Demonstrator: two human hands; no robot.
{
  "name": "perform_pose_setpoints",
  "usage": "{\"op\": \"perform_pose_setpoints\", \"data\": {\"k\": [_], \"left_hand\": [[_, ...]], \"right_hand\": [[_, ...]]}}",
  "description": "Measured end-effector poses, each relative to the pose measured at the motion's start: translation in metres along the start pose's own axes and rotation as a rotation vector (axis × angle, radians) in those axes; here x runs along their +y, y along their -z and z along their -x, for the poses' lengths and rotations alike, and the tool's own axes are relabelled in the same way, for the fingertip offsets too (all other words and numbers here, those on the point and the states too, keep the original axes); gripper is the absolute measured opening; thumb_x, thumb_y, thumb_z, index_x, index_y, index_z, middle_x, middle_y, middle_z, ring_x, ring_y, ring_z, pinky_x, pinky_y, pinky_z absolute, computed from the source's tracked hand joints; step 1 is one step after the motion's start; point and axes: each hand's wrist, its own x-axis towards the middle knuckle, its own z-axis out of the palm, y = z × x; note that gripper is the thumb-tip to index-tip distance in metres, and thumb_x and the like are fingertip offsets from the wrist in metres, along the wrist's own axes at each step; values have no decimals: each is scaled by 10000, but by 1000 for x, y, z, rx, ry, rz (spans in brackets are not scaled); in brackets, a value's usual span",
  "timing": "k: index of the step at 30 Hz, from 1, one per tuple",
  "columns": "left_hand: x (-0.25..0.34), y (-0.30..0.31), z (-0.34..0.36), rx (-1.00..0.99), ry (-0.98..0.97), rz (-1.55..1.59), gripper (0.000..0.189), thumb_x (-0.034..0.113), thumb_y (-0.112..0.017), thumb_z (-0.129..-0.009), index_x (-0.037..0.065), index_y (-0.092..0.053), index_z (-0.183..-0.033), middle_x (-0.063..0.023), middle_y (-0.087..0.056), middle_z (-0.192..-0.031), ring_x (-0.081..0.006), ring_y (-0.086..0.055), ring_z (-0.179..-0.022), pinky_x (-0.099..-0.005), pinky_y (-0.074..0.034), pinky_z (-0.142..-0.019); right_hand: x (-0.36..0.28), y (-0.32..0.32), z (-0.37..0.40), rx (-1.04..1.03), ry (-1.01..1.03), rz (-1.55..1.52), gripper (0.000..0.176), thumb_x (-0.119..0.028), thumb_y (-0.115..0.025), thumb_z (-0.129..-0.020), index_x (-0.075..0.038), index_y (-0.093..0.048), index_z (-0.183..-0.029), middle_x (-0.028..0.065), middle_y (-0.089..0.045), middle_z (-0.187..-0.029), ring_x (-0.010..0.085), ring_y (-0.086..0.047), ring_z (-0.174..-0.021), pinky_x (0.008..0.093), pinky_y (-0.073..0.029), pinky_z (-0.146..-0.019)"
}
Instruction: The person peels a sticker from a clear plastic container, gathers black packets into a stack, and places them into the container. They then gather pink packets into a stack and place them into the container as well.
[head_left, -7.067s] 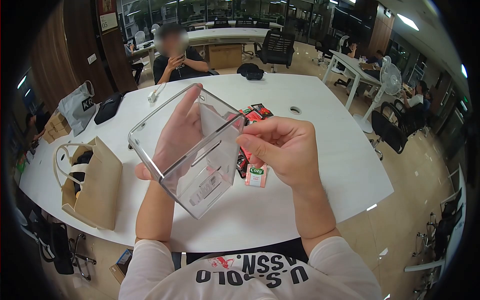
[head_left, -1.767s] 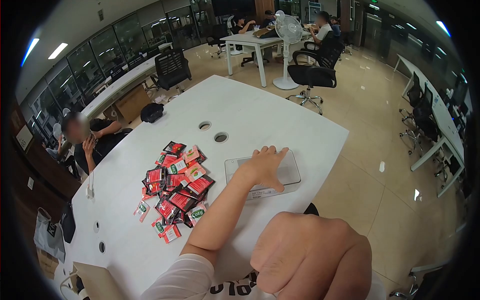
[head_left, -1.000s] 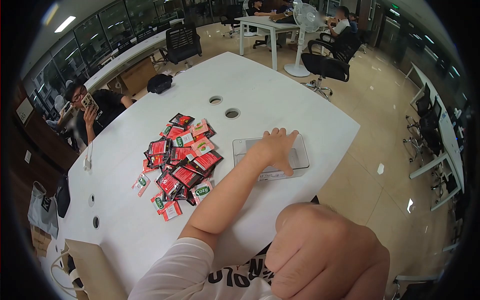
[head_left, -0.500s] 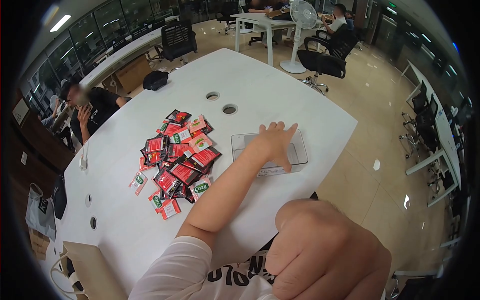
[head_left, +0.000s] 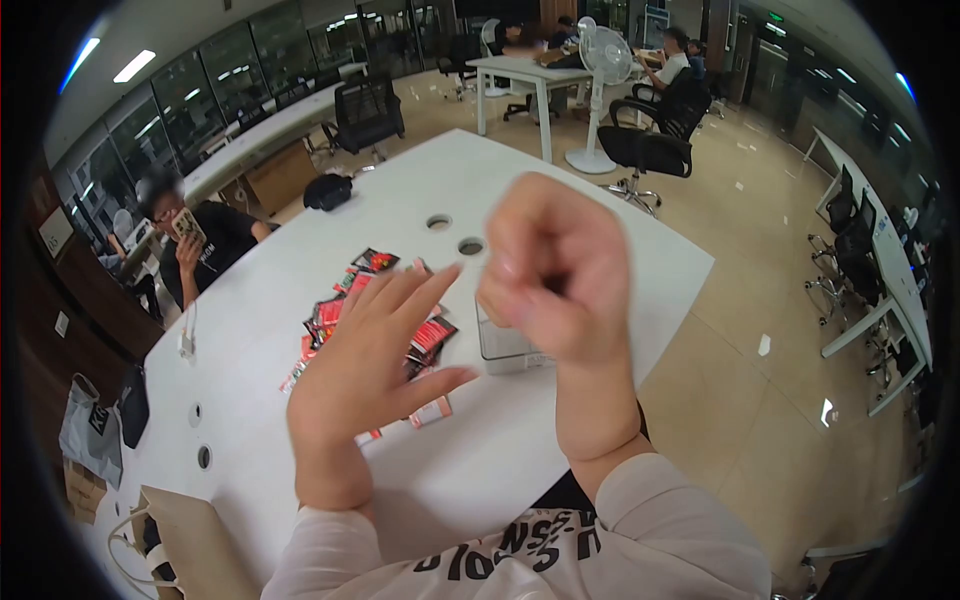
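My left hand (head_left: 370, 350) hovers with fingers spread in front of the pile of small packets, holding nothing. Red, black and pink, the packets (head_left: 432, 335) lie heaped on the white table (head_left: 490, 450), and my hand hides much of the heap. My right hand (head_left: 565, 270) is raised in a loose fist, thumb against the curled fingers, slightly blurred; nothing shows in it. Behind that fist sits a clear plastic box (head_left: 505, 352), its right part hidden by my hand and wrist.
Across the table a person (head_left: 215, 240) in black holds a phone (head_left: 188, 228). A black pouch (head_left: 328, 192) lies at the far edge. A beige bag (head_left: 195, 545) stands at the near left. Beyond are a white fan (head_left: 605, 60) and a black office chair (head_left: 650, 150).
My left hand has left the clear box, moving left and up in front of the packets. My right fist has risen from close to the camera to in front of the box. The view has shifted slightly.
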Motion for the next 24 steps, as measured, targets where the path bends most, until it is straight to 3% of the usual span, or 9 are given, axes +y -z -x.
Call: {"op": "perform_pose_setpoints", "data": {"k": [4,7,11,14,19,22,24], "left_hand": [[-22,16,38,-263,376,-92,847,389,-862,-839,37,-515,-1527,-221,-661,-1285,-423,-583,-1252,-490,-456,-1081],[-39,18,39,-163,466,21,825,391,-854,-855,26,-522,-1516,-220,-685,-1234,-408,-627,-1185,-469,-487,-1044],[-41,16,40,-174,350,23,801,402,-835,-876,21,-522,-1508,-238,-676,-1299,-419,-632,-1218,-472,-509,-1041],[-35,16,39,-271,362,92,795,401,-830,-879,29,-521,-1510,-256,-662,-1332,-430,-620,-1255,-484,-513,-1046],[-36,14,41,-262,324,71,776,399,-815,-894,42,-518,-1517,-277,-654,-1336,-444,-633,-1235,-486,-524,-1033],[-38,11,40,-264,320,76,765,402,-807,-899,40,-524,-1510,-279,-656,-1329,-448,-643,-1213,-489,-530,-1024],[-37,9,39,-275,324,66,757,407,-802,-902,34,-530,-1502,-278,-661,-1317,-447,-649,-1197,-492,-533,-1014]], "right_hand": [[34,12,-20,-190,-207,-213,83,5,-602,-943,-11,-551,-1007,-29,-528,-704,25,-427,-528,217,-346,-493],[45,5,-18,-247,-236,-295,99,6,-579,-956,-22,-513,-1025,-45,-485,-695,19,-379,-517,226,-288,-476],[48,-2,-13,-263,-241,-317,127,11,-571,-962,-33,-480,-1040,-51,-467,-686,18,-359,-525,235,-275,-477],[47,-8,-12,-247,-275,-314,133,6,-578,-966,-35,-476,-1040,-52,-464,-678,22,-361,-523,238,-269,-478],[50,-15,-10,-274,-278,-316,136,-1,-576,-975,-35,-468,-1050,-49,-467,-674,24,-362,-520,245,-260,-477],[45,-20,-12,-282,-300,-187,239,-119,-616,-993,-66,-384,-1011,-50,-345,-519,52,-225,-402,293,-196,-438],[44,-20,-11,-284,-311,-197,250,-132,-621,-993,-66,-381,-1014,-48,-345,-517,55,-226,-399,291,-197,-437]]}}
